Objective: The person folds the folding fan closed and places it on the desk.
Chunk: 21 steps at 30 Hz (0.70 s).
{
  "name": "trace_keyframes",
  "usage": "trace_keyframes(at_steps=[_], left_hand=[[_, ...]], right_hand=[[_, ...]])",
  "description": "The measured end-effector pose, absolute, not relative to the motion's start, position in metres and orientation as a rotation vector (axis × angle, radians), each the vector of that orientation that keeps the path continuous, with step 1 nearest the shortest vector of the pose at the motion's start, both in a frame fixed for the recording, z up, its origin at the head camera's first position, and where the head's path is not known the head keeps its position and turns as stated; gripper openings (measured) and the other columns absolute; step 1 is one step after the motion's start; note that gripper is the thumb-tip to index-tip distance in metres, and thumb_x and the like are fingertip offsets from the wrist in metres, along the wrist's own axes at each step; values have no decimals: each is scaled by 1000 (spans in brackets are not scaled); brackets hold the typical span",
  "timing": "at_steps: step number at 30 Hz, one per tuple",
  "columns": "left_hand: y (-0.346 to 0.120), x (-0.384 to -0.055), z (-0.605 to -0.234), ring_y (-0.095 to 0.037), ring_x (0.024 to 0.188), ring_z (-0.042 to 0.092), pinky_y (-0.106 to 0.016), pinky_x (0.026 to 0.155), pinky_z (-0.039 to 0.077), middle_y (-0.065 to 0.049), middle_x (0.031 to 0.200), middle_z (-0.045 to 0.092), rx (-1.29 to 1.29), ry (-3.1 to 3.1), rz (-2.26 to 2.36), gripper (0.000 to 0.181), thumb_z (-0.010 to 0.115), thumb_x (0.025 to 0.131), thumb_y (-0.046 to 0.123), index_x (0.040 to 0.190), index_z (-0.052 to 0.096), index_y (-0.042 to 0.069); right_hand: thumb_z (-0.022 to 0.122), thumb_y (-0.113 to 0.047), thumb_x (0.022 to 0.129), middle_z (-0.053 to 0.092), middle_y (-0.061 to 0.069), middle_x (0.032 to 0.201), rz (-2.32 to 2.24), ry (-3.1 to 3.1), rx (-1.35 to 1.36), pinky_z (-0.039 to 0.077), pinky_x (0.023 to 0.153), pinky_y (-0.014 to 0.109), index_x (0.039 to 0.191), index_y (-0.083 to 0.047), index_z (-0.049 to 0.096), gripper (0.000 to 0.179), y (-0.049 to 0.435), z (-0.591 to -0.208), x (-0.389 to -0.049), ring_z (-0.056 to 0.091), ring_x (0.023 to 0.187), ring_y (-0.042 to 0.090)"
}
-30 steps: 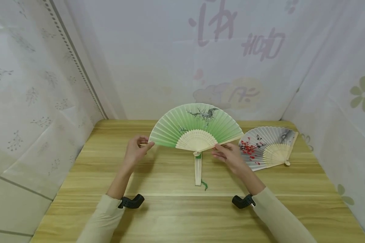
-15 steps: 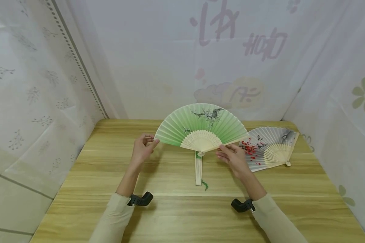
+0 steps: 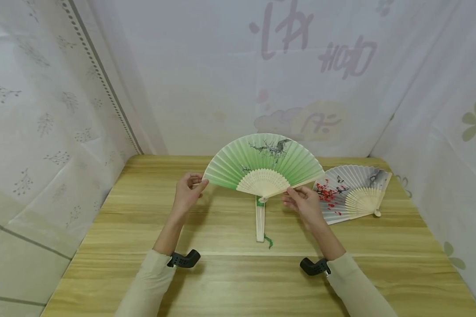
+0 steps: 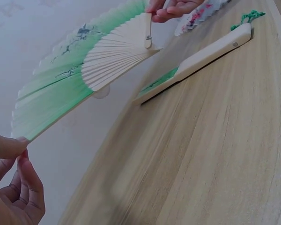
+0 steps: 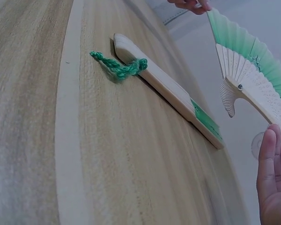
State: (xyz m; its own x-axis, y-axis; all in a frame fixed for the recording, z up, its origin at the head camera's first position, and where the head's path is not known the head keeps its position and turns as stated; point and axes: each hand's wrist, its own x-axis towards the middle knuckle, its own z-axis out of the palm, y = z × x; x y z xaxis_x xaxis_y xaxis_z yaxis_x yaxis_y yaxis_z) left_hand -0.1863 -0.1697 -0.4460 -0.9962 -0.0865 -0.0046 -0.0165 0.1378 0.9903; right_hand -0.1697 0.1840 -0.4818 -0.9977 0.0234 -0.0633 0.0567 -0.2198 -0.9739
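Observation:
A spread green folding fan (image 3: 230, 163) with a dark branch print is held up over the table between both hands. My left hand (image 3: 187, 193) pinches its left outer corner between thumb and fingers, as the left wrist view shows up close. On the other side, my right hand (image 3: 306, 204) pinches the right end rib partway along. The fan's pivot points down toward me. Below it lies a folded fan (image 3: 260, 224) with pale ribs, a strip of green leaf and a green cord (image 5: 119, 69) at its end.
To the right, a spread grey folding fan (image 3: 333, 193) with red blossoms lies on the wooden table (image 3: 238, 281), partly behind my right hand. Printed curtains (image 3: 190, 79) hang behind the table and along both sides. Each wrist carries a black camera mount (image 3: 185, 259).
My left hand has moved a little to the right, and the green fan has shifted slightly right with it. Both hands keep their pinch. The folded fan and the grey fan stay put.

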Motion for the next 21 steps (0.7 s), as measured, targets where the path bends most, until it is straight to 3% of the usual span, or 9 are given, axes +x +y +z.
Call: trace_keyframes(at_steps=[10,21], left_hand=[[-164,-187,-433,-16,90,62,-26,71,52,-22,118,62,71,-2320,-2052,31,68,99,8,124,57,-7],[-155,-173,-402,-12,81,60,-27,71,52,-24,114,61,49,-2356,-2009,27,64,99,1,122,56,-12]], right_hand=[[67,-13,101,70,23,102,-2404,2050,61,58,80,42,110,14,58,29,184,-480,-171,73,85,28],[67,-11,100,66,34,104,-2395,2059,46,58,80,43,110,16,58,30,184,-478,-171,73,87,35]])
